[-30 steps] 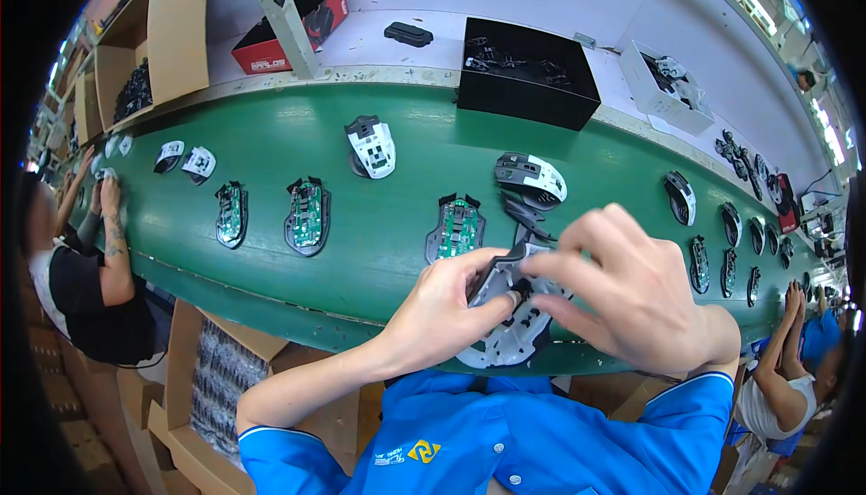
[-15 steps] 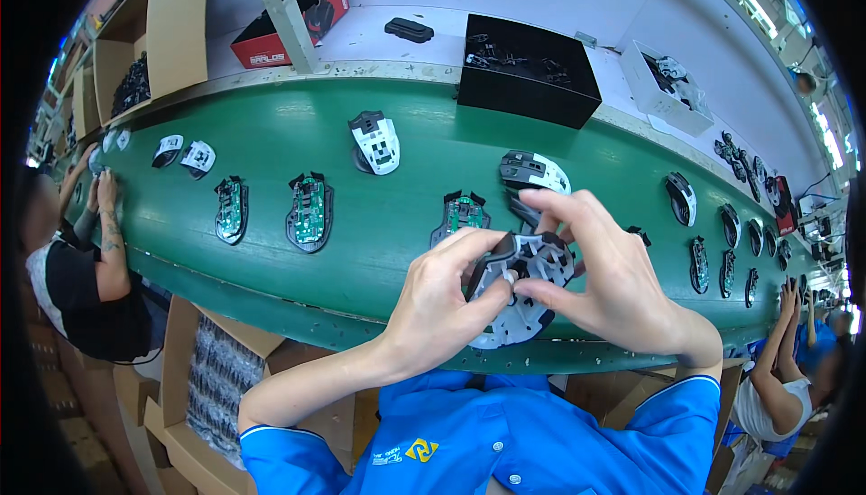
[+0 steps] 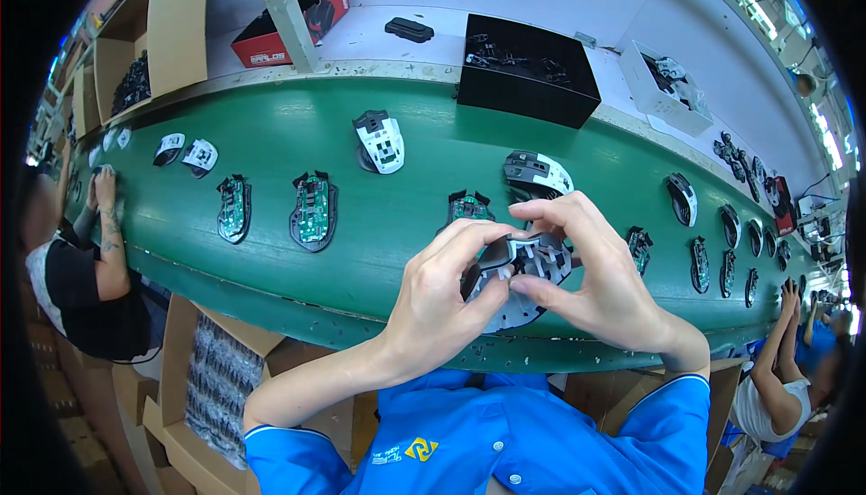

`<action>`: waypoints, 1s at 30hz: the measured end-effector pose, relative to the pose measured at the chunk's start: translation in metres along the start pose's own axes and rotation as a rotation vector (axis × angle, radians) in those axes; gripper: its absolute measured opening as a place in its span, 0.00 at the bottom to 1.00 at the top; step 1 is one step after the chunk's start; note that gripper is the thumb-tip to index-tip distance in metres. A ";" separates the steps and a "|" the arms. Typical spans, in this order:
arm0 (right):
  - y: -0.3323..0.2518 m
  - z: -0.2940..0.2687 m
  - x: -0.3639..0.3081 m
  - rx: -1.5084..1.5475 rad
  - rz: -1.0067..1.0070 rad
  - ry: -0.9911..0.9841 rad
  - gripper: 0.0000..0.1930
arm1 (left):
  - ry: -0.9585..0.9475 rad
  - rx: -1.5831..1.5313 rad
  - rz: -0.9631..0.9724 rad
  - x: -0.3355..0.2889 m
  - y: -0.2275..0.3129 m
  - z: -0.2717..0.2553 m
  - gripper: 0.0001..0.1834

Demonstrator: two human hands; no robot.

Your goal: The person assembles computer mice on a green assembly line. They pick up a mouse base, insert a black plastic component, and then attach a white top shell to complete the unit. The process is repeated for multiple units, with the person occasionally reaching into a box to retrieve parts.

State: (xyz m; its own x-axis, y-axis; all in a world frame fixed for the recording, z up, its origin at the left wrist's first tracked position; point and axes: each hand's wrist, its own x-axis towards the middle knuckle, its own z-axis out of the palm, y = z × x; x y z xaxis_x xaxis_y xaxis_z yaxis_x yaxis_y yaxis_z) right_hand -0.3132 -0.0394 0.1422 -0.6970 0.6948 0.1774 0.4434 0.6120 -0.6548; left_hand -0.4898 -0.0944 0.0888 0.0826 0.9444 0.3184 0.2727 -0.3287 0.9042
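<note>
Close in front of me, a computer mouse shell (image 3: 520, 307) is held between both hands with its pale, ribbed inside toward me. My left hand (image 3: 442, 289) grips its left side, thumb pressed inside near the middle. My right hand (image 3: 603, 274) closes on its right side, the thumb at the inner parts and the fingers along the far edge. Just beyond my hands lie a mouse base with a green circuit board (image 3: 465, 207) and a white-and-black mouse shell (image 3: 538, 173). Fingers hide part of the held shell.
Along the green conveyor belt (image 3: 271, 125) lie several board-fitted mouse bases (image 3: 313, 212) and mouse shells (image 3: 379, 143). Behind it stand a black box (image 3: 532, 102) of small parts and a white box (image 3: 663, 98). Co-workers sit left (image 3: 99, 296) and right (image 3: 776, 396).
The parts on the belt's left side have shifted slightly right. My right hand has moved a little left, uncovering a mouse base behind it. Both hands keep hold of the shell.
</note>
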 end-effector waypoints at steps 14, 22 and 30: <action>0.014 0.046 -0.013 0.145 -0.024 0.249 0.46 | 0.129 -0.243 -0.225 0.003 -0.005 -0.005 0.13; 0.015 0.061 -0.014 0.170 0.006 0.407 0.39 | 0.081 -0.096 -0.012 0.003 0.001 -0.005 0.17; 0.010 0.051 -0.012 0.385 0.046 0.463 0.37 | 0.070 -0.011 0.019 -0.011 0.006 -0.003 0.28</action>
State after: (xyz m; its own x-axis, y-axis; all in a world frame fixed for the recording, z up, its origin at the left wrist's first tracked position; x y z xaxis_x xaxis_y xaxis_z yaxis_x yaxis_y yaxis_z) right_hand -0.3289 -0.0611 0.0956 -0.3259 0.8623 0.3875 0.1706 0.4568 -0.8731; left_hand -0.4921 -0.1068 0.0920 0.0204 0.9348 0.3546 0.2611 -0.3473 0.9007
